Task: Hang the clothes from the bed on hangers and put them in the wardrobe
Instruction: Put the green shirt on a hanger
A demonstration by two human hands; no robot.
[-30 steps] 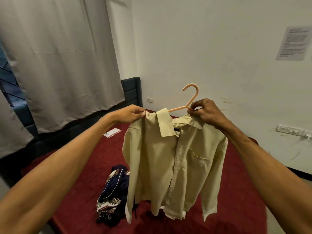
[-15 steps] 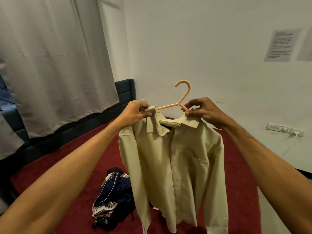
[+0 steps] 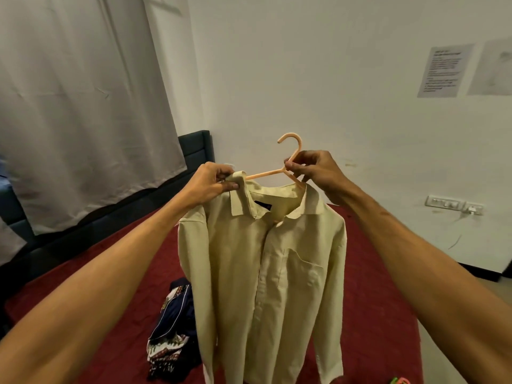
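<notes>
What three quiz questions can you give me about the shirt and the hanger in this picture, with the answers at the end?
1. Pick one: what does the right hand grip? A) the hanger B) a shoe C) a sock
2. True or false: the left hand pinches the collar of the shirt.
3. Fill in the gap: the dark patterned clothes lie on a bed with a ___ cover.

Key: 1 is A. 2 is true. 3 is red.
</notes>
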